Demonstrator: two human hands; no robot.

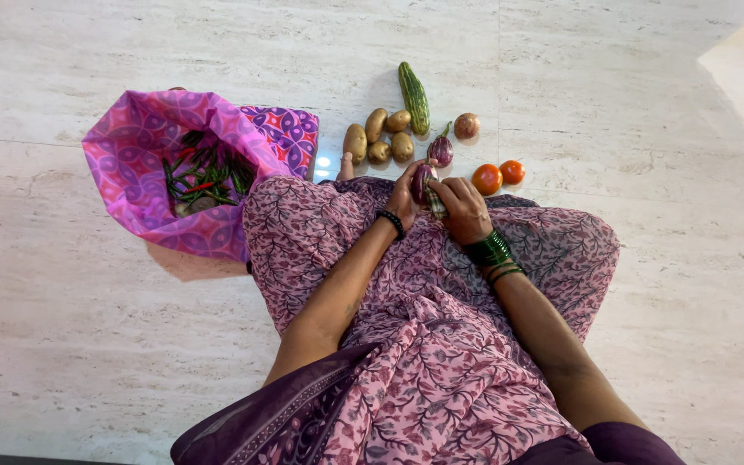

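Lap cloth point(424, 362): pink flowered fabric is being stretched over the crossed legs nearest the camera, with a darker purple drape at 6 o'clock; both forearms are being rested across it.

Left hand point(404, 196): fingers are being curled partly closed around the left side of a small purple aubergine point(424, 182) — a black wristband is being worn just below.

Right hand point(462, 207): fingers are being bent over the same aubergine from the right, and a second, striped piece is apparently being pinched beneath it; how firmly cannot be told. Green bangles point(491, 251) are being worn at the wrist.

Where the aubergine is: it is being held between both hands above the knees, at 12 o'clock from the lap, just short of the vegetables on the floor.

Floor group: potatoes point(379, 138), a long green gourd point(414, 97), another aubergine point(441, 151), an onion point(467, 126) and two tomatoes point(499, 176) are being left lying loose at 12 to 1 o'clock.

Bag point(157, 155): a pink patterned cloth bag is being kept open at 10 o'clock, with green chillies point(204, 172) showing inside.

Risk — slipping: the smooth skin is being gripped by fingertips only, so the aubergine is likely being put at risk of rolling off the sloped lap.

Risk — rolling: the round tomatoes are probably being exposed to a knock from a knee or wrist on the polished floor point(647, 344).

Risk — spilling: the soft bag mouth is possibly sagging, so chillies may be tipped out if the cloth is being tugged.
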